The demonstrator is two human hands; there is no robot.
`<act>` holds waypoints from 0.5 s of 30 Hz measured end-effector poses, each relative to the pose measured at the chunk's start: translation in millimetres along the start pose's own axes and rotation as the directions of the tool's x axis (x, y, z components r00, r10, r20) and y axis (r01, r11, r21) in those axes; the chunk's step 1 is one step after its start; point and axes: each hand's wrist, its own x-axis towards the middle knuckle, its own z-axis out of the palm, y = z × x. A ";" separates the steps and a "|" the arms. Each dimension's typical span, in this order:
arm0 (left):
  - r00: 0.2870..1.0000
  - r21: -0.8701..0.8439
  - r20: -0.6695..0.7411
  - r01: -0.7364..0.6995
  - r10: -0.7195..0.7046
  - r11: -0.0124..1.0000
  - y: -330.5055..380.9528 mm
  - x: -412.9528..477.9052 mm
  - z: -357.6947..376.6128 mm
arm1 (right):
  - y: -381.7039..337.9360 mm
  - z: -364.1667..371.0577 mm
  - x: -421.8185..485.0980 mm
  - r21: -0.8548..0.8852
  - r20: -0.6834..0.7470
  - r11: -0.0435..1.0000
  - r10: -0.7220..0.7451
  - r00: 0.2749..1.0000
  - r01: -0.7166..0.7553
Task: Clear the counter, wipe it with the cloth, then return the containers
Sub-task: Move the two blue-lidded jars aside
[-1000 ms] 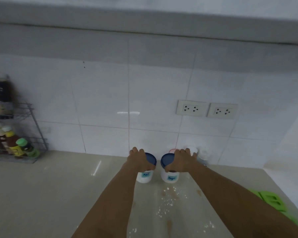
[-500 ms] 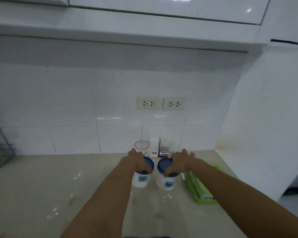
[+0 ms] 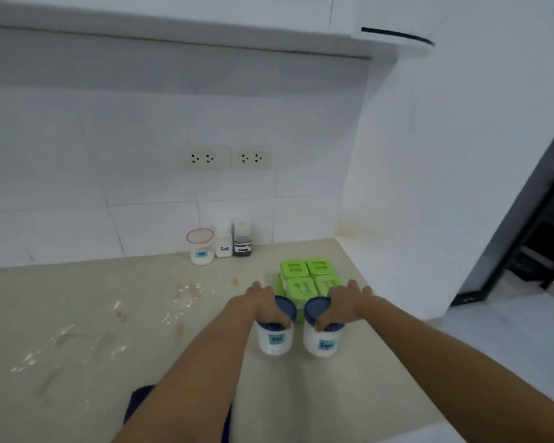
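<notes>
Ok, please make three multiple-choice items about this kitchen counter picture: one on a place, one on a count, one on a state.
1. Where does the green set of boxes stand?
A. beyond the two held jars
B. at the wall under the sockets
C. at the counter's left end

2. How many small containers stand at the back wall?
A. one
B. three
C. five

3. What state is the counter in?
A. wiped clean
B. covered by a cloth
C. spotted with white powder and brownish stains

Key: 1 A, its lids show just past the left hand and right hand. 2 B, the red-rimmed tub, salt bottle and dark bottle. 3 C, spills lie left of the arms.
</notes>
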 end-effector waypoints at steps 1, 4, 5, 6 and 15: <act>1.000 -0.011 0.002 -0.015 0.015 1.000 7.9 1.0 7.8 | 10.5 5.6 -1.0 0.005 0.001 1.000 0.015 1.000 -0.015; 0.998 -0.046 -0.003 -0.060 0.060 0.997 30.3 4.0 25.4 | 36.5 20.9 -2.4 -0.004 -0.038 0.998 0.065 0.997 -0.065; 0.997 -0.056 -0.009 -0.075 0.075 0.996 36.8 5.3 29.6 | 43.5 24.3 -2.7 -0.010 -0.061 0.996 0.083 0.995 -0.084; 0.996 -0.061 -0.013 -0.087 0.087 0.994 42.8 6.9 33.1 | 49.9 26.7 -2.7 -0.011 -0.082 0.995 0.099 0.992 -0.101; 0.989 -0.070 -0.026 -0.145 0.144 0.987 65.9 24.6 51.1 | 77.9 37.8 3.8 0.015 -0.115 0.991 0.136 0.984 -0.135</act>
